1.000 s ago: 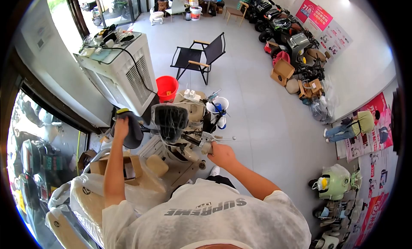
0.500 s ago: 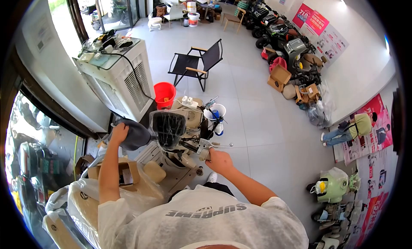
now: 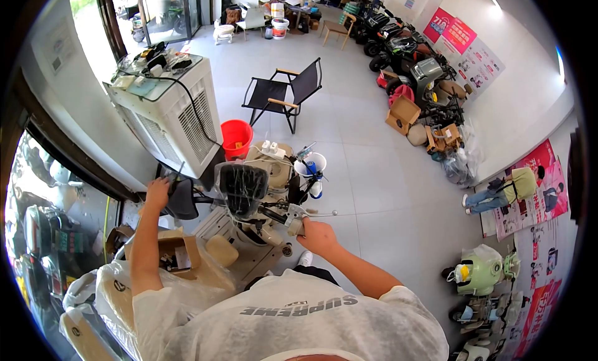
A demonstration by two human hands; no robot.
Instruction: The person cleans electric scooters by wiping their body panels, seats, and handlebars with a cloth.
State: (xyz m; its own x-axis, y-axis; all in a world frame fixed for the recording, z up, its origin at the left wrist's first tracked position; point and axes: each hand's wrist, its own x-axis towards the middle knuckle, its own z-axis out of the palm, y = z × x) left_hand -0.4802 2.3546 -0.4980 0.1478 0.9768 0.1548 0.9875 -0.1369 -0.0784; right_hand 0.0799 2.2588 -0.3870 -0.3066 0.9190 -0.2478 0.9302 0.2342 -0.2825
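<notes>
A scooter with beige parts stands in front of me, its plastic-wrapped black display or front panel (image 3: 242, 188) between my hands. My right hand (image 3: 317, 236) is wrapped round the right handlebar grip (image 3: 295, 224), where a silver brake lever (image 3: 321, 213) sticks out. My left hand (image 3: 158, 193) is closed at the outer edge of a dark grey rounded piece (image 3: 182, 200) on the scooter's left side. A thin dark rod (image 3: 180, 168) rises beside that hand. What lies under the left fingers is partly hidden.
A white air cooler (image 3: 168, 112) and red bucket (image 3: 237, 139) stand ahead on the left. Beyond is a black folding chair (image 3: 283, 93). An open carton (image 3: 174, 252) lies left. Several scooters line the right wall, where a person (image 3: 511, 190) stands.
My left hand has moved left and slightly down. The dark grey piece has shifted left and looks narrower, and the thin rod now shows. My right hand keeps its hold.
</notes>
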